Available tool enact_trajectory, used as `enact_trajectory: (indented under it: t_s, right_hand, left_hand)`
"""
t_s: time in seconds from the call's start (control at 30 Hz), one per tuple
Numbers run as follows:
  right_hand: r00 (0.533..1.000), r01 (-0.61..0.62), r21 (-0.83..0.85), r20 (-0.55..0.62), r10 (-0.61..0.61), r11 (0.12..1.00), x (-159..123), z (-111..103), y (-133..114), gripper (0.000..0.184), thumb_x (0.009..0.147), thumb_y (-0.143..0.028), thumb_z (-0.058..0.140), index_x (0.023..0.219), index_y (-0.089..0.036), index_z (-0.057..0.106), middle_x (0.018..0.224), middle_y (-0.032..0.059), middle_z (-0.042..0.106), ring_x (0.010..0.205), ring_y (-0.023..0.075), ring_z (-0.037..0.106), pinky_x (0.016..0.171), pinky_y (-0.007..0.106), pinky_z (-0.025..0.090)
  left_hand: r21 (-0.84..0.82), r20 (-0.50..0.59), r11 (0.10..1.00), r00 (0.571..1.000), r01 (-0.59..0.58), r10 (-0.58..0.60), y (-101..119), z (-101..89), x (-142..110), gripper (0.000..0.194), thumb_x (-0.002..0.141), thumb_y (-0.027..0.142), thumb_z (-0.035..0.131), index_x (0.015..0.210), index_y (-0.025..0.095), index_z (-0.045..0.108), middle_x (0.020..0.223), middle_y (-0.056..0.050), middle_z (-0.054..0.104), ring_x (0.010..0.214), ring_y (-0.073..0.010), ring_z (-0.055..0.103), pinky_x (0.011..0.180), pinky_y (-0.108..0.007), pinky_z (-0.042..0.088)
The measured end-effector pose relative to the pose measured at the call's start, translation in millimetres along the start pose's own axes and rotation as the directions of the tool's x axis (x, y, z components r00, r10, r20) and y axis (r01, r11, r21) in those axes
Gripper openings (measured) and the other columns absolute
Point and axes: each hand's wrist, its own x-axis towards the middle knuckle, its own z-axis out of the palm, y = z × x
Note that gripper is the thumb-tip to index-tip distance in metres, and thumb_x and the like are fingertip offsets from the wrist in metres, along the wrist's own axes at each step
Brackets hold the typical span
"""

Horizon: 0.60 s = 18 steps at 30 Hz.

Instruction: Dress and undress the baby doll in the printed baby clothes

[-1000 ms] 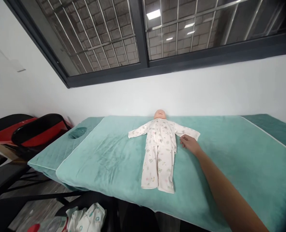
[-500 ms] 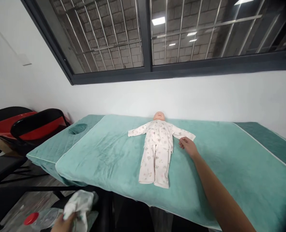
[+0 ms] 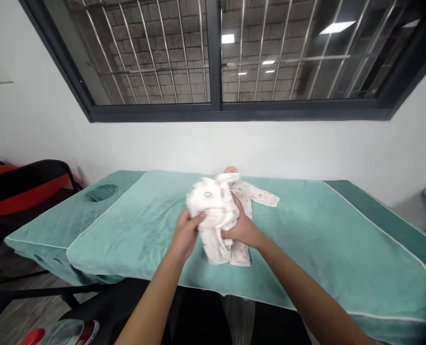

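Note:
Between my two hands is a bunched white cloth point(image 3: 213, 203) with a small green print, slightly blurred. My left hand point(image 3: 186, 232) pinches its left lower edge, while my right hand point(image 3: 246, 227) grips its right side. Behind and below the cloth lies a baby doll on its back, its head point(image 3: 230, 169) near the wall. The doll wears pale patterned pyjamas point(image 3: 263, 195); one sleeve and the trouser legs show, and the cloth hides much of the rest. A teal padded cover point(image 3: 299, 230) on the bed lies under the doll.
A wall and a barred window point(image 3: 144, 62) stand behind the bed. The bed's left end has a round face hole point(image 3: 101, 192). Black and red chairs point(image 3: 52, 187) are at the left. At the lower left is a clear container with a red lid point(image 3: 33, 336).
My left hand has brought the white cloth up from the lower left to over the doll. My right hand has moved left from beside the doll's sleeve and taken hold of the cloth.

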Motion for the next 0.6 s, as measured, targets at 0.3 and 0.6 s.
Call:
enact_trajectory:
  t_s: [0.3, 0.6]
  right_hand:
    - [0.931, -0.157, -0.494, -0.362, -0.038, 0.855, 3.1, -131.9, -22.9, 0.052, 0.078, -0.041, 0.067, 0.123, -0.017, 0.059, 0.124, 0.0149, 0.067, 0.112, 0.0341, 0.063, 0.099, 0.048, 0.048]
    - [0.847, -0.444, -0.846, -0.290, 0.446, 0.294, -63.6, -182.5, 37.8, 0.041, 0.078, -0.023, 0.064, 0.119, -0.015, 0.063, 0.124, 0.0188, 0.064, 0.111, 0.0304, 0.062, 0.089, 0.034, 0.047]
  left_hand:
    - [0.094, 0.366, 0.985, 0.915, 0.143, -0.168, -25.3, 21.9, -12.6, 0.053, 0.084, 0.030, 0.069, 0.135, 0.033, 0.057, 0.154, -0.003, 0.044, 0.138, -0.0287, 0.045, 0.106, -0.038, 0.045]
    - [0.214, 0.064, 0.970, 0.990, 0.112, -0.129, -68.3, -32.5, 14.0, 0.037, 0.081, 0.038, 0.067, 0.112, 0.018, 0.064, 0.114, -0.010, 0.070, 0.094, -0.0221, 0.068, 0.087, -0.039, 0.053]
